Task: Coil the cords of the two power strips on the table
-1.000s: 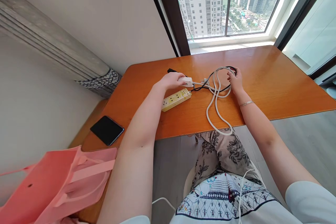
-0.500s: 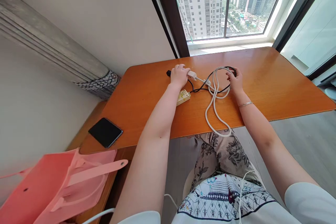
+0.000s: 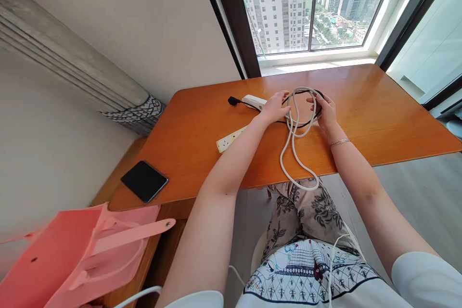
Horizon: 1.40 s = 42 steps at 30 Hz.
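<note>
- There is just one camera. It sits on the person's head.
- It looks forward and down, over both arms, at the wooden table (image 3: 378, 120) close below.
- The person's lap is at the near edge of the picture.
- The window (image 3: 310, 5) with tall buildings is at the far edge.
- A pink bag (image 3: 72, 255) is near on the left.

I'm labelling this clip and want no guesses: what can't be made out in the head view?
- Most of the power strip: the left forearm covers it.
- Left hand grip on the cables: fingertips hidden behind the hand.
- Where the white cable ends: it drops past the table edge.
- Black plug: too small for detail.
- Pink bag: cut off by the frame's bottom-left edge.
</note>
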Tool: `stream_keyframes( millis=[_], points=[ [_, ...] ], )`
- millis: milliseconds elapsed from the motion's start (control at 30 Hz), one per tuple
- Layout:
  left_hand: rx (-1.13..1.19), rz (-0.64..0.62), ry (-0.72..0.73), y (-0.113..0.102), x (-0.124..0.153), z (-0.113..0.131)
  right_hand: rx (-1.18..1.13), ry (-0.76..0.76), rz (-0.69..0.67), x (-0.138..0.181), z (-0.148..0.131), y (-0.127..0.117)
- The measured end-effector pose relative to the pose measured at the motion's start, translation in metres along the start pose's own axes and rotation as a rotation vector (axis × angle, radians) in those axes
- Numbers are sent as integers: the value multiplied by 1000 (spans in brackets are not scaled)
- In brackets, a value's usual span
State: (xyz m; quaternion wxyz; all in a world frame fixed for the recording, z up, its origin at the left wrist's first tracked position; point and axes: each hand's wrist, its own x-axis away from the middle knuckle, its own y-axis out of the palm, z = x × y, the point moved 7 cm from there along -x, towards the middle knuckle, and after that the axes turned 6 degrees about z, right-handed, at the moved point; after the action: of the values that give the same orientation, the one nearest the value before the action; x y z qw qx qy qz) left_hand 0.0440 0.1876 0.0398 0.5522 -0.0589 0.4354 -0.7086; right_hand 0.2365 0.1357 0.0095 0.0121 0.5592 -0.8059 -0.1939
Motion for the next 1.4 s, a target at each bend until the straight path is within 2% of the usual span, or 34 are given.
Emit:
stream_keyframes(
  millis=[133, 300, 400, 500, 600, 667, 733, 800, 967, 1067, 1167, 1267, 1333, 1400],
  points=[
    [153, -18, -117, 9, -2, -4, 12, 26, -43, 0, 1, 2],
    [332, 126, -265, -13, -3, -9, 83, -88, -6, -5, 5, -2],
    [466, 204, -342, -27, -3, -6, 185, -141, 98, -11, 8, -11],
    [646, 273, -442, -34, -2, -5, 272, -267, 233, -13, 1, -23],
    [799, 329, -505, -38, -1, -4, 343, -421, 283, -7, -12, -24],
    [878, 379, -532, -43, -3, -8, 330, -458, 292, -2, -16, -22],
    [932, 490, -537, -55, -4, -17, 272, -438, 309, -1, -16, -22],
    [960, 656, -525, -74, -5, -30, 191, -379, 361, -3, -11, -27],
    [991, 1060, -557, -125, 8, -70, -13, -55, 616, -24, 23, -67],
    [1007, 1165, -553, -138, 19, -82, -11, 83, 677, -35, 41, -86],
    [989, 1150, -498, -137, 25, -80, 47, 80, 645, -38, 43, -89],
    [972, 1108, -448, -129, 29, -68, 409, -83, 590, -30, 23, -73],
    [973, 1057, -431, -123, 32, -58, 658, -244, 465, -19, 7, -48],
    [988, 985, -430, -117, 35, -46, 675, -343, 235, -7, -2, -18]
  ],
)
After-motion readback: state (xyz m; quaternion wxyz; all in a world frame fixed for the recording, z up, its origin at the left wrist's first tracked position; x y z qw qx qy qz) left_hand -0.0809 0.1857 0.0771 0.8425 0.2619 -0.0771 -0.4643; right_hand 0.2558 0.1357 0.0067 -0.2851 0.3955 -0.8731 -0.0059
